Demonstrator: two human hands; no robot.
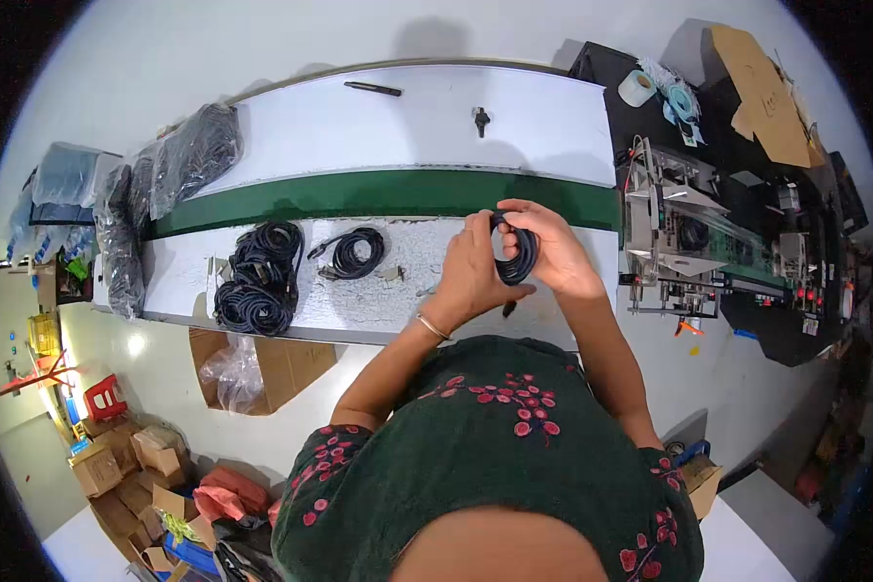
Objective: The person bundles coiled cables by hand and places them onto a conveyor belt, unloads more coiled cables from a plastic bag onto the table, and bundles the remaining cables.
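A coiled black cable (521,262) is held up between both hands above the near side of the white bench. My left hand (468,267) grips the coil's left side, fingers curled against it. On the other side, my right hand (553,247) has its fingers wrapped round the upper right part of the coil. A dark cable end (509,308) hangs below the left hand. Left of the hands, one loose coil (357,253) lies on the bench, and beyond it rests a pile of several black coils (260,276).
A green belt (359,196) runs along the bench. Bagged cables (196,160) lie at its left end, and a machine (694,233) stands at its right. Behind the belt are a black pen (372,88) and a small dark object (481,120). A cardboard box (291,373) sits below.
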